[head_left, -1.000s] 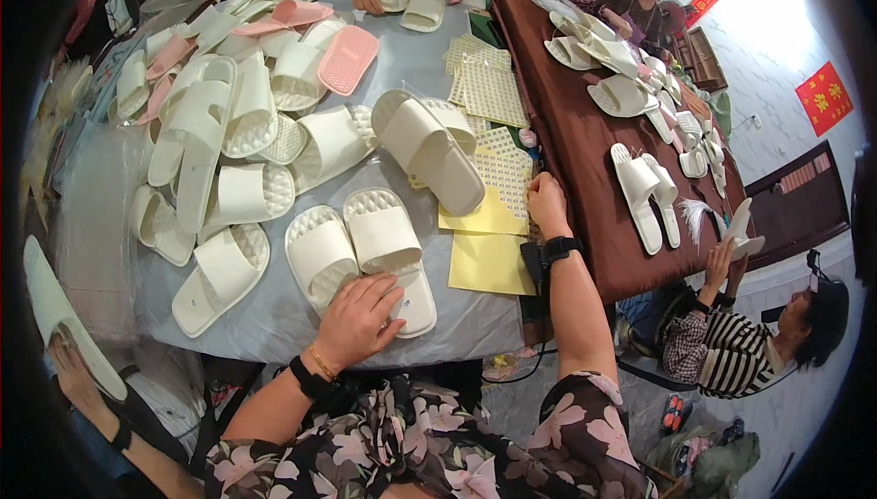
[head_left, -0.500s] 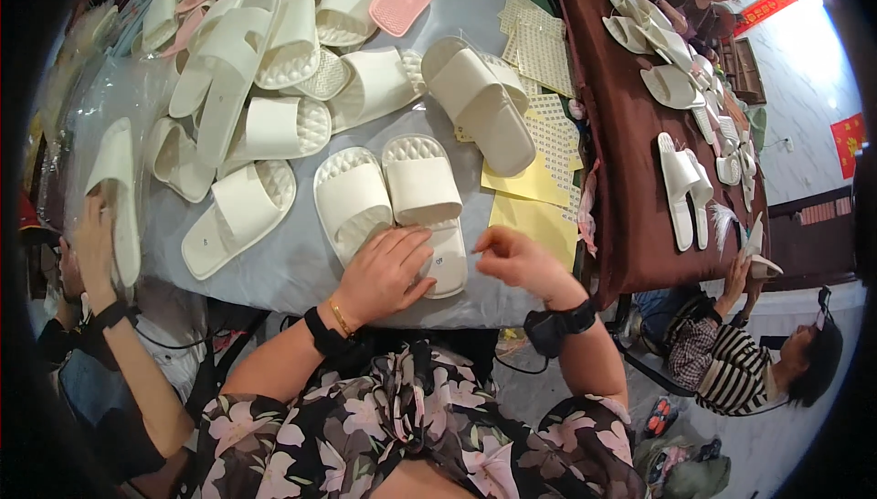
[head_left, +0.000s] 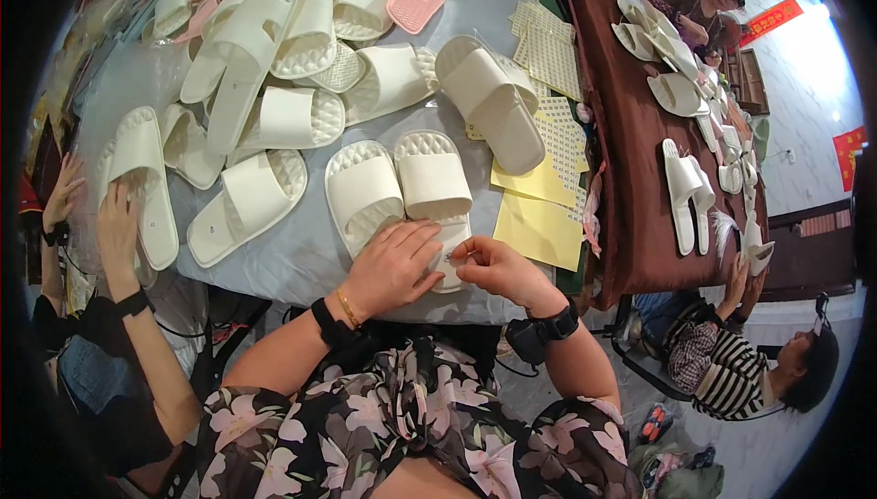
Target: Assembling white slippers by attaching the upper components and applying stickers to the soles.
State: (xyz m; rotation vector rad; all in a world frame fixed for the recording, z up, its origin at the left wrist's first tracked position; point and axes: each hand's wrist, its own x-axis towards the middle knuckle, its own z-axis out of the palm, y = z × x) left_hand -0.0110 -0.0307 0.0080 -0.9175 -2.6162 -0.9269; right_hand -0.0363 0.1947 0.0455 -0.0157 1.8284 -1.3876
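Observation:
A pair of white slippers lies side by side at the table's near edge, toes pointing away: the left slipper [head_left: 364, 190] and the right slipper [head_left: 433, 179]. My left hand [head_left: 395, 263] rests over their heel ends, fingers stretched out and hiding most of the left heel. Over the right slipper's heel, my right hand [head_left: 501, 270] has thumb and index finger pinched together beside a small dark mark on the sole. Whatever sits in that pinch is hidden or too small to make out.
Yellow sticker sheets [head_left: 541, 225] lie to the right, beside a single white slipper [head_left: 493, 111]. More white slippers [head_left: 297, 117] and a pink one [head_left: 417, 1] pile up at the left. A co-worker's hand [head_left: 117, 225] touches a slipper [head_left: 142, 184]. Another table [head_left: 630, 216] stands right.
My right hand has moved left onto the right slipper's heel, while my left hand stays over the heels. At the far left, the co-worker's slipper has turned to show more of its top.

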